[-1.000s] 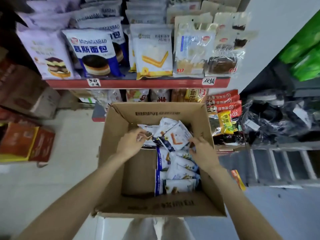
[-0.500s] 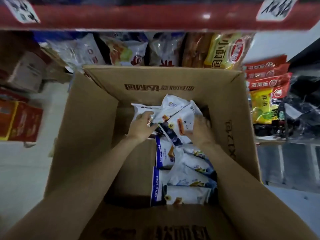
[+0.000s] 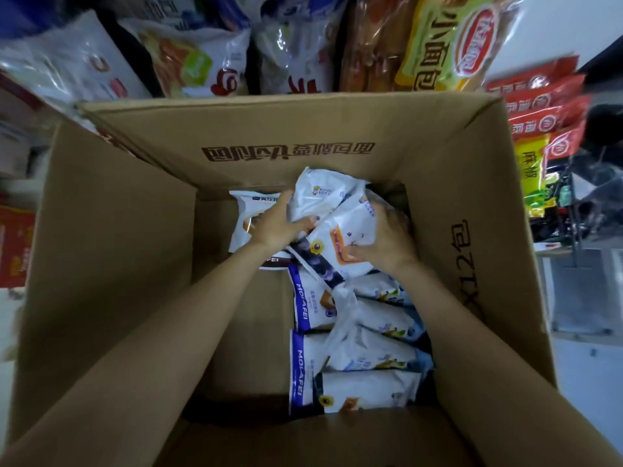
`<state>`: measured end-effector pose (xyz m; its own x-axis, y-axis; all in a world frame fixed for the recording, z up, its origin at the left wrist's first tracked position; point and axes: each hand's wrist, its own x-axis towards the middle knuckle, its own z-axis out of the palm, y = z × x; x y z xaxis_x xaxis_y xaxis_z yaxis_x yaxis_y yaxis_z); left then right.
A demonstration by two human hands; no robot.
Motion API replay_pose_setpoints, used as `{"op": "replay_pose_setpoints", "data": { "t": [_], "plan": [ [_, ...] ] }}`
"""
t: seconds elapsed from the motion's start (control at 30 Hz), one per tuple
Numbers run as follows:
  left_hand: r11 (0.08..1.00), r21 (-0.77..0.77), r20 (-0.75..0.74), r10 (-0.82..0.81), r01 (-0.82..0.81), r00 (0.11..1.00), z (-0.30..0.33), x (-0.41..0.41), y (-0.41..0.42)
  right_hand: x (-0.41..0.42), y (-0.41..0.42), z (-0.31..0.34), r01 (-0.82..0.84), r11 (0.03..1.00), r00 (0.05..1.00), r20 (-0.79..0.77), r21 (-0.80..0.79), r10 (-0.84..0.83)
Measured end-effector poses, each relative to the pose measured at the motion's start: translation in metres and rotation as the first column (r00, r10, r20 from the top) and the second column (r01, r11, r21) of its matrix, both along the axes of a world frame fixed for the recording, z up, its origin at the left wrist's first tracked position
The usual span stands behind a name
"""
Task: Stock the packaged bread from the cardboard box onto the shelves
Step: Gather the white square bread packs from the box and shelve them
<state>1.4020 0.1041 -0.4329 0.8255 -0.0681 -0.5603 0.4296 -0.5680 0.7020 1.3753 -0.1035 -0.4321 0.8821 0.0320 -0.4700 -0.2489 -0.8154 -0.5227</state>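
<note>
Deep in the box, both hands on bread

Widest is the open cardboard box (image 3: 111,251), set before shelved snack bags (image 3: 448,45). White-and-blue bread packets (image 3: 367,335) lie stacked along its right inner side. At the far end, the left hand (image 3: 279,225) grips one raised packet (image 3: 320,197); the right hand (image 3: 387,237) clasps another tilted packet (image 3: 347,237).
</note>
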Motion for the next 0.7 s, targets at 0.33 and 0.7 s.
{"op": "replay_pose_setpoints", "data": {
  "t": [0.33, 0.7],
  "plan": [
    [0.968, -0.067, -0.027, 0.240, -0.241, 0.970, -0.004, -0.030, 0.039, -0.007, -0.002, 0.006, 0.193, 0.966, 0.967, -0.200, 0.172, -0.157],
    [0.869, -0.150, 0.359, 0.492, -0.472, 0.793, 0.050, -0.064, 0.044, -0.046, 0.034, 0.052, -0.201, 0.958, 0.979, 0.012, 0.206, 0.203]
  ]
}}
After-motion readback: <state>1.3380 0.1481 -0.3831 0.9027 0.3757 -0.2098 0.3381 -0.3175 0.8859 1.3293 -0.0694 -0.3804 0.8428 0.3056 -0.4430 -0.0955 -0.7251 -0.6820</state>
